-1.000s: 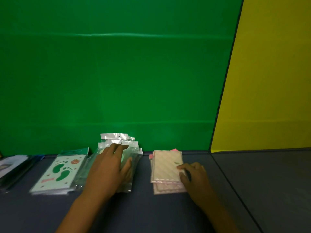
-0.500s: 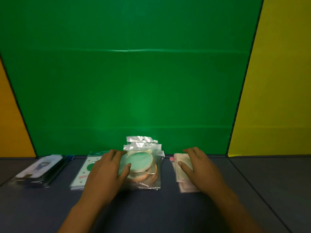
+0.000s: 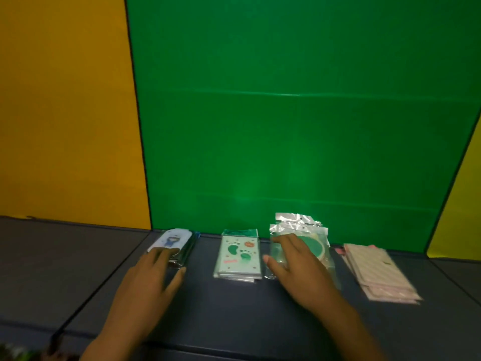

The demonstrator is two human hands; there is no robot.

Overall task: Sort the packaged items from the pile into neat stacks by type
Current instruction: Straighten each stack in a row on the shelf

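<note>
Both hands having shifted leftward, my left hand (image 3: 152, 273) resting flat, fingers spread, seemingly touching the cartoon-figure stack (image 3: 175, 243), my right hand (image 3: 294, 267) lying open, covering the clear-bagged stack (image 3: 302, 230), footprint stack (image 3: 238, 254) between, pink stack (image 3: 377, 272) rightward, blurred, table (image 3: 78, 269) free leftward.

Staged studio — green backdrop (image 3: 286, 126), yellow panels (image 3: 65, 113), dark mat (image 3: 234, 308).

round-item packets (image 3: 302, 230): clear glossy plastic, crinkled
footprint packs (image 3: 238, 256): glossy film
pink stack (image 3: 374, 269): possibly matt paper
table (image 3: 234, 316): smooth, matt
</note>
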